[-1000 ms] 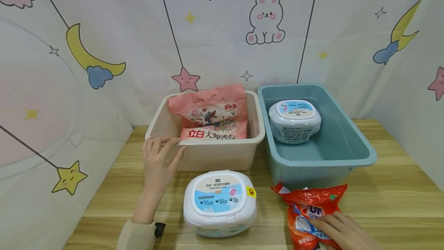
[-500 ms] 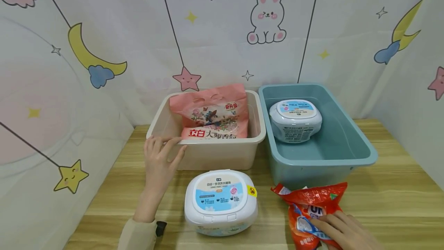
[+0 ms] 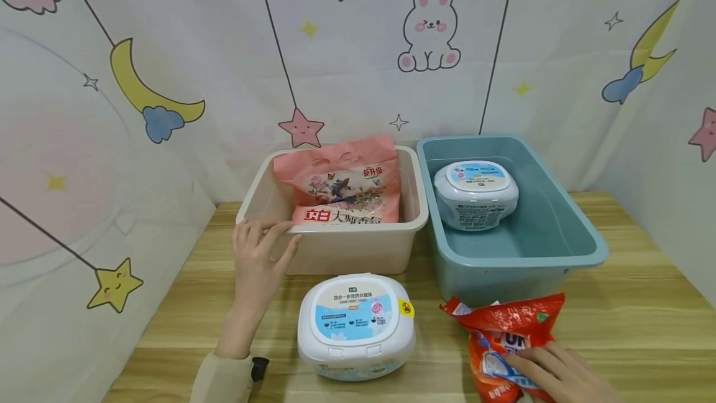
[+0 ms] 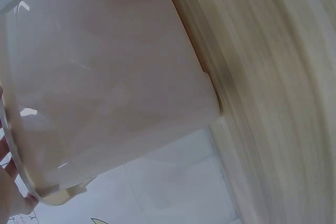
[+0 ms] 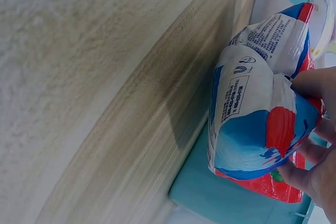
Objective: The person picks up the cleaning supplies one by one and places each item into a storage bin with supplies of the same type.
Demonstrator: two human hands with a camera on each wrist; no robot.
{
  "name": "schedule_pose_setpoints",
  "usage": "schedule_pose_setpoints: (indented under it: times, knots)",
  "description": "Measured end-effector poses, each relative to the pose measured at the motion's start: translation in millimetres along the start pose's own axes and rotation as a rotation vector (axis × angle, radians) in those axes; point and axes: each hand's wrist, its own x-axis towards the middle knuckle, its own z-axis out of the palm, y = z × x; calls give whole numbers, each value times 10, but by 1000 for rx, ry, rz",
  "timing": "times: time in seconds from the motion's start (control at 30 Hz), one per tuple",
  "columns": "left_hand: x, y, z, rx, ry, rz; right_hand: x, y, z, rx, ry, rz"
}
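My left hand holds the rim of a cream plastic bin at its front left corner, fingers over the edge. A pink bag of laundry detergent leans inside that bin. At lower right, my right hand grips a red and blue bag of laundry powder, its top tilted toward the teal bin. The right wrist view shows the thumb and fingers pinching the bag along its folded side, held above the table. Between the hands, a white lidded tub with a blue label stands on the table.
A teal bin stands right of the cream one. Another white lidded tub sits in its back left part. Both bins stand on a wood-grain table before a printed curtain.
My right hand and the red bag have shifted slightly right. The left hand stays on the cream bin's rim, and the bins and tubs keep their places.
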Motion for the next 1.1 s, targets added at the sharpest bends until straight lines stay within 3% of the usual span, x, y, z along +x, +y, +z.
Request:
schedule_pose_setpoints:
  times: [0.33, 1.1]
  knots:
    - [0, 8, 0, 7, -8, -12, -20, -24, -79, -18, 2, 1]
    - [-3, 6, 5, 2, 0, -10, -64, -70, -228, -45, 121, -27]
